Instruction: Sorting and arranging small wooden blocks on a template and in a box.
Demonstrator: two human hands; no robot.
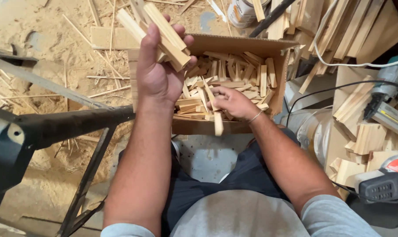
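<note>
Holding: a bundle of wood strips (163, 33) is clamped in the left hand (157, 72), raised over the cardboard box (234, 46). One wood piece (217, 123) is pinched by the right hand (232, 102) inside the box. Pieces are best aligned lengthwise before being added.
</note>
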